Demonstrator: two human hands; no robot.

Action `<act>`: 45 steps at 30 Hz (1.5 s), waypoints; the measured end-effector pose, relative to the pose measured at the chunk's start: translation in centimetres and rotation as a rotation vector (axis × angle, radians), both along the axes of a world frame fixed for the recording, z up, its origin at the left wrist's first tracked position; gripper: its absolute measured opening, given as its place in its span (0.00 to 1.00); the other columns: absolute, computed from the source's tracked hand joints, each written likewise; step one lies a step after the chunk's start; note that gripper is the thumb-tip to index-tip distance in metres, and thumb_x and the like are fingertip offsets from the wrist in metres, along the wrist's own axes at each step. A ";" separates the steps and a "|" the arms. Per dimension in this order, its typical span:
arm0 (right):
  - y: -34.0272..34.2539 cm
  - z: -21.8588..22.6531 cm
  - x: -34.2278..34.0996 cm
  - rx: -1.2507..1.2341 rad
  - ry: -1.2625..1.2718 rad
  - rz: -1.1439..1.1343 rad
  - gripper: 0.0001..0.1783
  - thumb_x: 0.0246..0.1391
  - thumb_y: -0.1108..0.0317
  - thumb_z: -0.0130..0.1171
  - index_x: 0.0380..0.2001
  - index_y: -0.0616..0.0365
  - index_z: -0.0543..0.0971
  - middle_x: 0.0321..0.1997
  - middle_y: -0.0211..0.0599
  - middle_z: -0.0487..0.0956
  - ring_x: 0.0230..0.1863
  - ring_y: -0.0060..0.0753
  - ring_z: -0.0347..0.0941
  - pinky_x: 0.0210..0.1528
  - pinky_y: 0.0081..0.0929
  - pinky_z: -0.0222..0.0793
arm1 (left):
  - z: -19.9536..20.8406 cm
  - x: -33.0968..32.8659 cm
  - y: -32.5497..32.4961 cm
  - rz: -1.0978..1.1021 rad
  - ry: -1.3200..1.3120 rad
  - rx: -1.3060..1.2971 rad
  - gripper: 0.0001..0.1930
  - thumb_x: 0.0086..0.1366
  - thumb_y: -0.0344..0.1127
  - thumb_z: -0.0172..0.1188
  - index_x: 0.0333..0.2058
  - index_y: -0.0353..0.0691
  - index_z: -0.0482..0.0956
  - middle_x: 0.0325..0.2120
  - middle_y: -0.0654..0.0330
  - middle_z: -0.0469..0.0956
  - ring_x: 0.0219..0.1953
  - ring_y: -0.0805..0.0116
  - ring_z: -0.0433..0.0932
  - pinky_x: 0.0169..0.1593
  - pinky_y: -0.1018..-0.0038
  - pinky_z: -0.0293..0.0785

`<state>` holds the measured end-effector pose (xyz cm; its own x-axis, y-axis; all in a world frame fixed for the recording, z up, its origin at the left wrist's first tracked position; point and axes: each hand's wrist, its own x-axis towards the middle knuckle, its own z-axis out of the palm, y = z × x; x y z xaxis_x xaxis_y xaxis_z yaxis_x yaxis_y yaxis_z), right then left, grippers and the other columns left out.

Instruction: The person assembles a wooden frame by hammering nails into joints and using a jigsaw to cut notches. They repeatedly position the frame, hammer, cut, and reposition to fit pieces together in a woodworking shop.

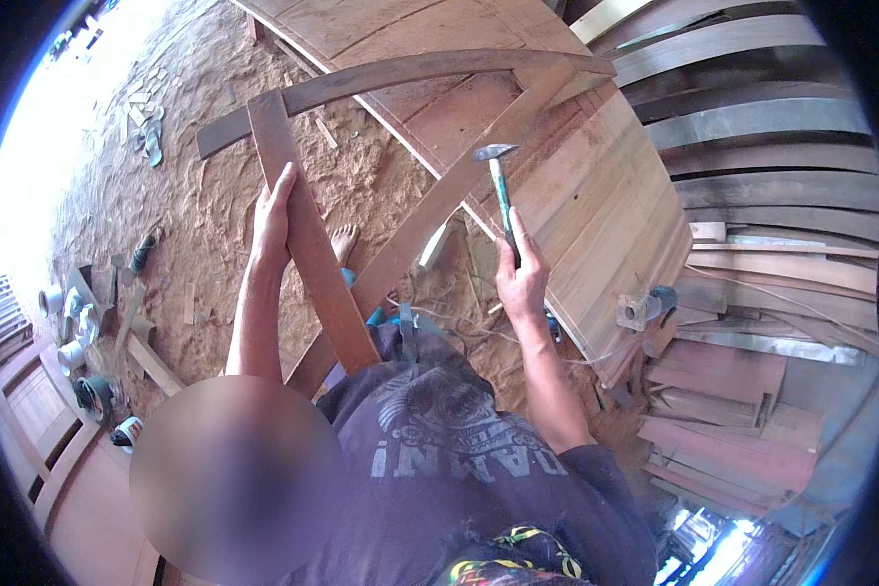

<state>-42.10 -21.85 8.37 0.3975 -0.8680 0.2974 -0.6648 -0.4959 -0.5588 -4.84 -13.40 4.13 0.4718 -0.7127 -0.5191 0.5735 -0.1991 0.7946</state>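
My left hand (275,217) is wrapped round the edge of an upright wooden board (314,256), whose near end reaches my shirt. This board joins a long crosspiece (391,77) at its far end. A second board (430,217) slants from the crosspiece's right part down toward my lap, passing behind the first. My right hand (524,278) grips a hammer (499,184) by the lower end of its handle. The hammer's metal head is up, over the slanting board in the picture; whether it touches the wood I cannot tell.
A large wooden panel (606,195) lies at the right, under the crosspiece's right end. On its near corner sits a tool with a square plate (635,312). Stacked planks (762,161) line the far right. Wood scraps, a sandal (153,142) and a hand tool (144,251) lie on the dirt floor.
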 end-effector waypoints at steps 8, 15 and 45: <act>-1.0 -2.0 -1.2 0.242 -0.190 -0.084 0.27 0.68 0.66 0.65 0.67 0.59 0.74 0.37 0.39 0.82 0.36 0.35 0.80 0.40 0.36 0.77 | 0.8 0.2 -0.1 0.007 -0.045 0.017 0.20 0.75 0.53 0.63 0.47 0.40 0.73 0.29 0.60 0.79 0.25 0.67 0.82 0.28 0.68 0.82; -5.9 -4.7 4.7 0.725 -0.745 -0.346 0.22 0.65 0.57 0.71 0.51 0.59 0.74 0.37 0.28 0.79 0.38 0.23 0.77 0.45 0.27 0.79 | 7.0 -0.5 -0.9 0.009 -0.186 -0.110 0.20 0.74 0.52 0.64 0.45 0.40 0.73 0.28 0.60 0.79 0.23 0.69 0.81 0.26 0.70 0.80; 9.2 -7.3 11.9 1.140 -0.360 0.373 0.14 0.65 0.69 0.70 0.48 0.61 0.77 0.41 0.30 0.82 0.42 0.21 0.81 0.47 0.24 0.77 | -5.4 2.3 31.5 0.436 0.129 0.259 0.27 0.69 0.65 0.64 0.41 0.43 0.79 0.24 0.60 0.80 0.20 0.65 0.81 0.24 0.68 0.81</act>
